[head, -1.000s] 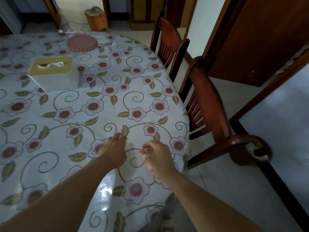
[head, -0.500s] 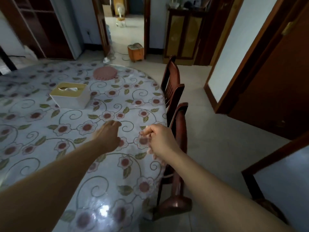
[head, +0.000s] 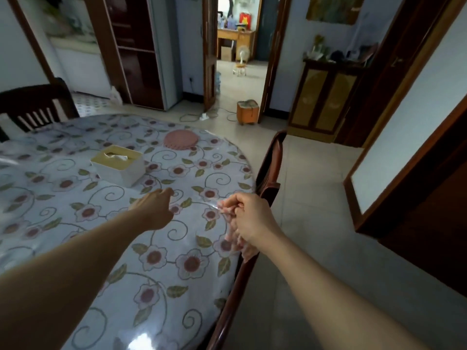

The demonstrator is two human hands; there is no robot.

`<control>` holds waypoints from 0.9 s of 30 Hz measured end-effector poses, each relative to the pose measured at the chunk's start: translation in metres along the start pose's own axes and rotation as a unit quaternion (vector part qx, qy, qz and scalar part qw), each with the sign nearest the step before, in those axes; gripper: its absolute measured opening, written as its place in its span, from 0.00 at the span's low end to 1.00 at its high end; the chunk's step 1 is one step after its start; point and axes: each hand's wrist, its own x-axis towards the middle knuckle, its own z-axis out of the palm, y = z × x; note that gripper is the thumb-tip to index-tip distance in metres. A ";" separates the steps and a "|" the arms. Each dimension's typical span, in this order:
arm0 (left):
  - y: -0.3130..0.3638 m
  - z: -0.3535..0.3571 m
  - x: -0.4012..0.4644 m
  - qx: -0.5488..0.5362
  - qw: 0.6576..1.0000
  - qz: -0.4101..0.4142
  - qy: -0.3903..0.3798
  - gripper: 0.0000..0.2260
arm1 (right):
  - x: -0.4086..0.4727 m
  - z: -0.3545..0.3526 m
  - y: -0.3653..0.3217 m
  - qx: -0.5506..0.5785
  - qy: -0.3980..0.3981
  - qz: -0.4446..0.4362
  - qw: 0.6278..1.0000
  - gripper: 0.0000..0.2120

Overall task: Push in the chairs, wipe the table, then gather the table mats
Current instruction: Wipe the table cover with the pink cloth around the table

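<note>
The biggest change I see is in the view itself; one second ago it looked down on the near right edge of the table [head: 75, 188], now it has lifted and I see across the room to the far doorway; the table fills the left and the floor is on the right.

The chairs changed next; a second ago the near chair [head: 271, 160] stood out from the table at the right with its seat over the floor; now its back is tight along the right edge of the table, so I judge this chair is pushed in; another chair [head: 35, 107] stands at the far left, also close to the table.

The tissue box [head: 118, 168] and the round pink table mat [head: 180, 139] lie on the far half of the table, well apart from my hands and in the same places as before; the mat is not yet gathered.

My right hand [head: 249, 218] is still closed around a pink cloth [head: 238, 242], which hangs below the fist at the table edge; my left hand [head: 155, 208] hovers over the table with the fingers curled loosely and I see nothing in it.

I judge that the chair step is almost finished here, and the wiping can begin from this right edge.
</note>
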 end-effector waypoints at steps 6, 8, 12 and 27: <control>0.054 0.016 0.080 -0.032 0.999 -0.031 -0.018 0.25 | 0.082 -0.056 0.023 -0.042 -0.035 -0.017 0.998 0.17; 0.071 0.017 0.097 -0.019 0.999 -0.033 -0.026 0.24 | 0.110 -0.071 0.033 -0.058 -0.035 -0.025 0.997 0.18; 0.082 0.004 0.127 -0.003 0.998 -0.063 -0.008 0.25 | 0.169 -0.089 0.031 -0.068 -0.052 -0.044 0.995 0.18; 0.089 0.042 0.158 -0.084 0.923 -0.375 0.020 0.22 | 0.373 -0.061 0.066 -0.040 -0.306 -0.134 0.942 0.15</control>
